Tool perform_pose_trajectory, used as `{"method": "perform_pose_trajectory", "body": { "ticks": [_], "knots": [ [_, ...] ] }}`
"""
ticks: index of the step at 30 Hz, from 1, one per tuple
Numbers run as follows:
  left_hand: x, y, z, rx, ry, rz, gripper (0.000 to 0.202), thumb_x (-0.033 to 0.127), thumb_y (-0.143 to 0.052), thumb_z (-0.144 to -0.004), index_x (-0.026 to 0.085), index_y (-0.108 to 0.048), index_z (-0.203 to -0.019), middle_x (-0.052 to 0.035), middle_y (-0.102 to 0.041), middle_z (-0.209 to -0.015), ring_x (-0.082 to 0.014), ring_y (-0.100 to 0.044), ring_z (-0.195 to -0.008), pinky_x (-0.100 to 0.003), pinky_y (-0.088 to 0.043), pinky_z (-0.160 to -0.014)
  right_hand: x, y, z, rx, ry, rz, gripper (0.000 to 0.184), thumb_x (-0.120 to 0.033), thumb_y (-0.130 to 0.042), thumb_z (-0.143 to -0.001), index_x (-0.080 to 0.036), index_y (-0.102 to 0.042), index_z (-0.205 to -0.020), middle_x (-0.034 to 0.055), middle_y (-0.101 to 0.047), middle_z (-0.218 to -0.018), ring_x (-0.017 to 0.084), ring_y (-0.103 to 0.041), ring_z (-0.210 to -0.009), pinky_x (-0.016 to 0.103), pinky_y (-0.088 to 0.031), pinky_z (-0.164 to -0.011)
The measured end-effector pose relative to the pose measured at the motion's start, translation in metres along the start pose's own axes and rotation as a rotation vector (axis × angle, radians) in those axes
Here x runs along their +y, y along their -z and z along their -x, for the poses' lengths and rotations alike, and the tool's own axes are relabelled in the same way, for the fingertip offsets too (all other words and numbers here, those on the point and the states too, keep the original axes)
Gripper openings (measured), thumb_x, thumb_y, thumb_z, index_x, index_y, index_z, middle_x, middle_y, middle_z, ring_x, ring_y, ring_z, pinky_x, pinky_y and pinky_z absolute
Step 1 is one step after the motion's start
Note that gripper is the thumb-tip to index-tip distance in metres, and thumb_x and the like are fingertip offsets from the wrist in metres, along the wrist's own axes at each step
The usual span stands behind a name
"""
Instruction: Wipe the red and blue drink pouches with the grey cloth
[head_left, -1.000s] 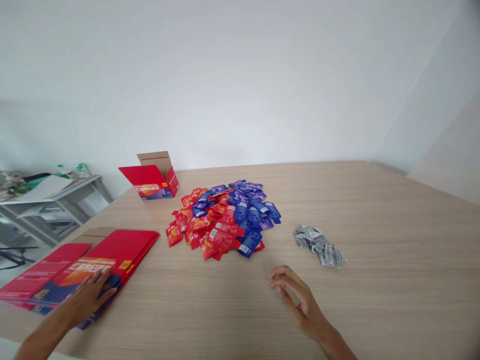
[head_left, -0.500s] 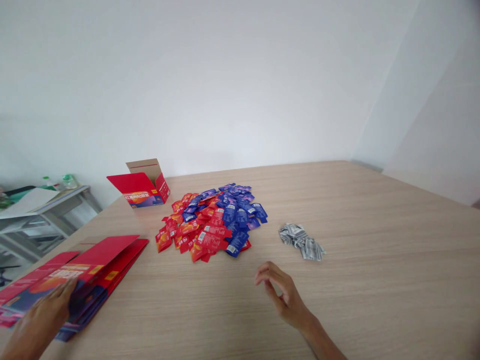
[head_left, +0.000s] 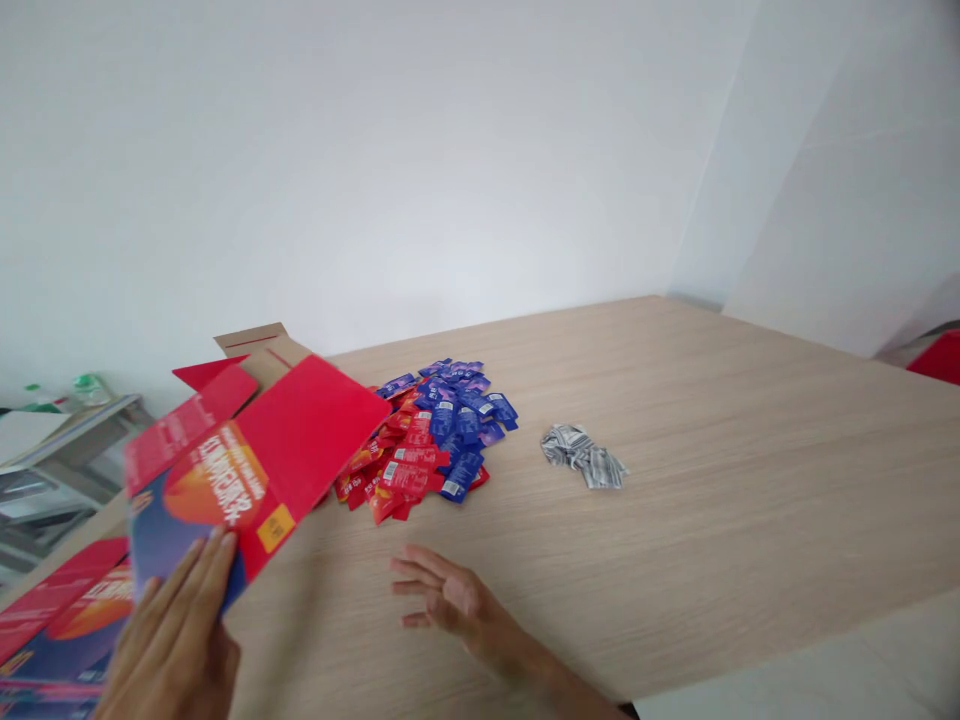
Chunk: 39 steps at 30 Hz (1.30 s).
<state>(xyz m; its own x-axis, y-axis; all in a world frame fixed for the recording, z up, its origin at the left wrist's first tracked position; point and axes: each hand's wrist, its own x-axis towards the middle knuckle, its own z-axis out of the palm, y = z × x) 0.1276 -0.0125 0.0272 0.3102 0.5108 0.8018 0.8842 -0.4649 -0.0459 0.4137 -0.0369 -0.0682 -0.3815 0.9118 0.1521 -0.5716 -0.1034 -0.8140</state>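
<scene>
My left hand (head_left: 180,630) grips a flat, unfolded red and blue carton (head_left: 255,460) by its lower edge and holds it tilted above the table. My right hand (head_left: 446,595) hovers open over the wooden table (head_left: 712,470), fingers spread toward the left, holding nothing. Behind the carton lies a heap of red and blue sachets (head_left: 431,440). A small bunch of silver striped sachets (head_left: 585,458) lies to their right.
More flat red cartons (head_left: 56,610) are stacked at the table's left edge. A grey shelf (head_left: 67,430) with bottles stands beyond, to the left. A white wall runs behind the table. Something red (head_left: 937,355) shows at the far right.
My left hand has lifted one flat carton off the stack and raised it, hiding the opened box at the back. My right hand has moved left and spread open. The view has shifted right.
</scene>
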Motion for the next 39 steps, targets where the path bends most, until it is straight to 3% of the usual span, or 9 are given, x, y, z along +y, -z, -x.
{"method": "perform_pose_trajectory", "body": {
  "ticks": [4,7,12,15,18,24,27,31,39],
  "knots": [
    [0.072,-0.036,-0.001,-0.026,-0.151,0.062,0.076,-0.001,-0.042,-0.091,0.023,-0.032,-0.162,-0.0086,-0.056,-0.153,-0.0184,-0.047,-0.146,-0.041,-0.026,-0.129,-0.006,-0.046,-0.002,0.058,0.125,-0.236,0.098,-0.071,-0.081,-0.071,-0.030,-0.045,-0.153,0.0122,-0.047,-0.159,0.033,-0.047,-0.146,0.052,-0.044,-0.114],
    [0.107,-0.061,0.018,-0.069,-0.216,0.185,0.076,-0.004,-0.036,-0.092,0.023,-0.031,-0.162,-0.0064,-0.062,-0.147,-0.0164,-0.046,-0.146,-0.041,-0.024,-0.130,-0.012,-0.056,-0.001,0.298,0.189,-0.275,0.082,-0.066,-0.080,-0.077,-0.026,-0.057,-0.144,0.0111,-0.063,-0.144,0.032,-0.056,-0.138,0.049,-0.047,-0.112],
    [0.149,-0.096,0.061,-0.148,-0.201,0.275,0.072,-0.001,-0.034,-0.095,0.021,-0.026,-0.164,-0.0071,-0.058,-0.151,-0.0165,-0.041,-0.150,-0.038,-0.026,-0.128,0.005,-0.020,0.009,0.764,0.133,-0.174,0.071,-0.064,-0.087,-0.067,-0.022,-0.070,-0.122,0.0089,-0.076,-0.120,0.030,-0.069,-0.118,0.042,-0.054,-0.105],
    [0.161,-0.102,0.069,-0.290,-0.221,0.313,0.066,0.027,-0.044,-0.103,0.018,-0.022,-0.165,-0.0138,-0.047,-0.159,-0.0253,-0.036,-0.152,-0.041,-0.041,-0.120,0.010,0.013,0.022,0.854,0.172,-0.071,0.066,-0.062,-0.085,-0.071,-0.019,-0.070,-0.120,0.0101,-0.077,-0.118,0.030,-0.071,-0.115,0.042,-0.057,-0.100],
    [0.151,-0.097,0.059,-0.345,-0.171,0.352,0.100,0.071,-0.049,-0.091,0.013,-0.017,-0.165,-0.0240,-0.033,-0.165,-0.0385,-0.029,-0.154,-0.056,-0.042,-0.116,-0.006,0.042,0.038,0.843,0.218,0.039,0.060,-0.058,-0.084,-0.075,-0.018,-0.070,-0.118,0.0112,-0.078,-0.115,0.030,-0.073,-0.111,0.042,-0.059,-0.095],
    [0.080,-0.090,0.018,-0.047,0.247,0.268,0.102,0.054,-0.064,-0.091,0.016,-0.005,-0.166,-0.0270,-0.013,-0.170,-0.0418,-0.016,-0.157,-0.067,-0.024,-0.121,-0.055,0.093,0.071,0.841,0.351,0.275,0.052,-0.059,-0.086,-0.072,-0.021,-0.072,-0.104,0.0094,-0.081,-0.102,0.025,-0.076,-0.090,0.036,-0.062,-0.082],
    [0.053,-0.094,0.011,-0.023,0.465,0.369,0.108,0.060,-0.074,-0.079,0.011,-0.022,-0.160,-0.0288,-0.033,-0.161,-0.0432,-0.030,-0.152,-0.065,-0.028,-0.121,-0.068,0.114,0.081,0.839,0.337,0.407,0.052,-0.062,-0.085,-0.069,-0.022,-0.072,-0.099,0.0089,-0.081,-0.097,0.023,-0.076,-0.083,0.034,-0.061,-0.075],
    [0.048,-0.102,0.025,-0.208,0.764,0.789,0.064,0.063,-0.074,-0.074,0.017,-0.059,-0.117,-0.0153,-0.072,-0.113,-0.0341,-0.069,-0.112,-0.054,-0.053,-0.103,-0.074,0.134,0.084,0.867,0.324,0.572,0.055,-0.069,-0.085,-0.062,-0.023,-0.072,-0.087,0.0081,-0.081,-0.091,0.024,-0.074,-0.079,0.035,-0.060,-0.076],
    [0.068,-0.104,0.056,-0.173,0.979,0.962,0.059,0.061,-0.081,-0.068,0.021,-0.055,-0.102,-0.0083,-0.073,-0.097,-0.0266,-0.073,-0.094,-0.042,-0.061,-0.090,-0.071,0.138,0.086,0.834,0.264,0.713,0.055,-0.071,-0.079,-0.068,-0.022,-0.074,-0.094,0.0101,-0.081,-0.101,0.028,-0.074,-0.095,0.039,-0.059,-0.088]
  ]
}}
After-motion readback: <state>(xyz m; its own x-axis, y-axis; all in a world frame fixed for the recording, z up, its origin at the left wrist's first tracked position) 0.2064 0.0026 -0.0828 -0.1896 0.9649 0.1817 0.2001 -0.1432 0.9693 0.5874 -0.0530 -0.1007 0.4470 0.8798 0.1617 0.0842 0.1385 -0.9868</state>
